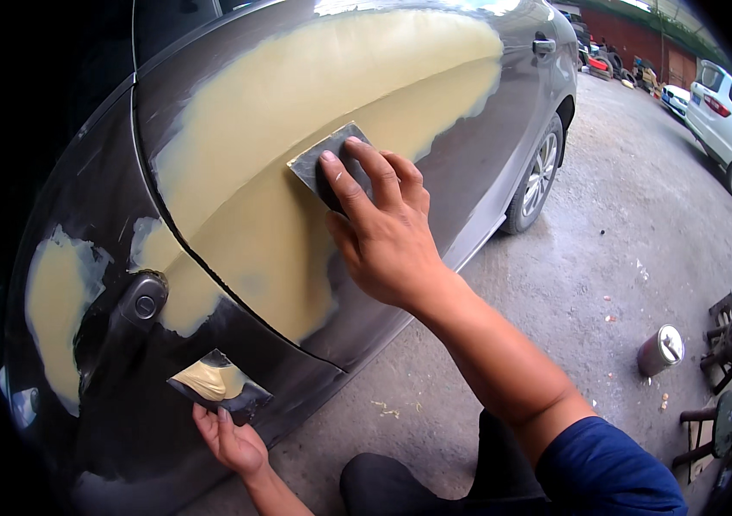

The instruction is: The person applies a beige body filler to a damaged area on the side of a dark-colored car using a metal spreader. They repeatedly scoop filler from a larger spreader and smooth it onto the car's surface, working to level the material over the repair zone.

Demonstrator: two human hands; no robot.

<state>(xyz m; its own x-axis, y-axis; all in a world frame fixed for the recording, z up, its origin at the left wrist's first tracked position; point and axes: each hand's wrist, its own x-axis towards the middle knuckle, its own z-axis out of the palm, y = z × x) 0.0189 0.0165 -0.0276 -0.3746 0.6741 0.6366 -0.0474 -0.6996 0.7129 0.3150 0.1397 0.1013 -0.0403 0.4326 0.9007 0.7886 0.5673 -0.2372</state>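
Note:
A dark grey car door (pixel 469 163) fills the upper middle, with a broad patch of pale yellow body filler (pixel 246 129) across it. My right hand (pixel 392 224) presses a flat dark spreader (pixel 310 168) to the filler, fingers spread over its back. Low on the left, my left hand (pixel 233 443) pinches the lower edge of a second dark spreader (pixel 250 397), which carries a lump of yellow filler (pixel 211 378). More filler (pixel 56 318) covers the panel around the door handle (pixel 142 298).
A metal can (pixel 661 350) and dark stools (pixel 731 344) stand on the concrete floor (pixel 555 310) at the right. Beyond the car's wheel (pixel 541 176), a white van (pixel 731 129) is parked. Tyres (pixel 611 64) lie at the far back.

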